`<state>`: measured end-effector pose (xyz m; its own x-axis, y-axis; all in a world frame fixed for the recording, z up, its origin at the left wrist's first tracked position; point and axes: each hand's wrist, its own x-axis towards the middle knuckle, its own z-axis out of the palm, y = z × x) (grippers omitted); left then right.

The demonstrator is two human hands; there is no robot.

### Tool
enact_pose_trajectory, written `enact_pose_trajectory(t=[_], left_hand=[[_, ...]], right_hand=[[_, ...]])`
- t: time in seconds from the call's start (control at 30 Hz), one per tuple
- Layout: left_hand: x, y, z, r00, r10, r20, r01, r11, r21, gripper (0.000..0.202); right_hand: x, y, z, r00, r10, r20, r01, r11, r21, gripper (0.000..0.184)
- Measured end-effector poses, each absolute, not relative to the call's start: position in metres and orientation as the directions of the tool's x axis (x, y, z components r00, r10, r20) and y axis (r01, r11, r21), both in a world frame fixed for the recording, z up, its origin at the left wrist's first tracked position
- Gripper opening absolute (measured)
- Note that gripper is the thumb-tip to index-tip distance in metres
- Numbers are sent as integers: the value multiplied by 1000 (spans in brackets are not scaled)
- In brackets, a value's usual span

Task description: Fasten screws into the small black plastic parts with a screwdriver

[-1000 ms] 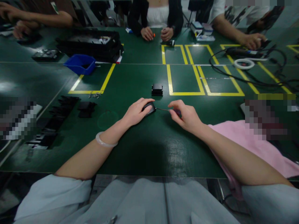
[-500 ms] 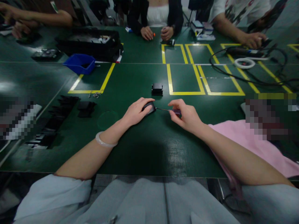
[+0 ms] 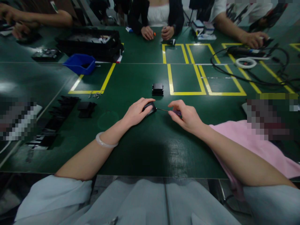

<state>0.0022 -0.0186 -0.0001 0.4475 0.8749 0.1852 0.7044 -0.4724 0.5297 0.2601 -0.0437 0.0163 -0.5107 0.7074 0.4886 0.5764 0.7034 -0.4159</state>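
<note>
currently a small black part (image 3: 149, 108) is pinned to the green counter (image 3: 131, 150) under the closed fingers of the left hand (image 3: 137, 112), right at the middle of the near edge area, while a thin screwdriver (image 3: 167, 110) is pinched in the right hand (image 3: 187, 117) with its tip laid against the part's right side. a fastening or prying step seems to be in hand; steady downward pressure and a level shaft are probably called for, as the tip could slip.

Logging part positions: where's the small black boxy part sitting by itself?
Head view, centre: the small black boxy part sits alone on the green table, just beyond both hands, left of the nearest yellow-taped rectangle.
</note>
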Motion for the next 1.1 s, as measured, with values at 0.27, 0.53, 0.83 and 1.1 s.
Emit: enact_pose_trajectory(t=[0.27, 0.53, 0.83, 1.1], left_hand=[[2, -18, 0, 446, 877, 177, 705, -467, 534, 48], [1, -17, -2, 456, 868, 195, 695, -484, 531, 47], [1, -17, -2, 447, 874, 191, 698, -475, 537, 47], [1, -17, -2, 444, 876, 188, 702, -470, 535, 48]], right_hand=[[260, -43, 15, -491, 719, 492, 607, 688, -398, 19], [261, -42, 16, -498, 738, 455, 611, 671, -419, 20], [260, -42, 16, -492, 713, 499, 586, 695, -417, 18], [260, -43, 16, -508, 723, 468, 600, 687, -410, 20]])
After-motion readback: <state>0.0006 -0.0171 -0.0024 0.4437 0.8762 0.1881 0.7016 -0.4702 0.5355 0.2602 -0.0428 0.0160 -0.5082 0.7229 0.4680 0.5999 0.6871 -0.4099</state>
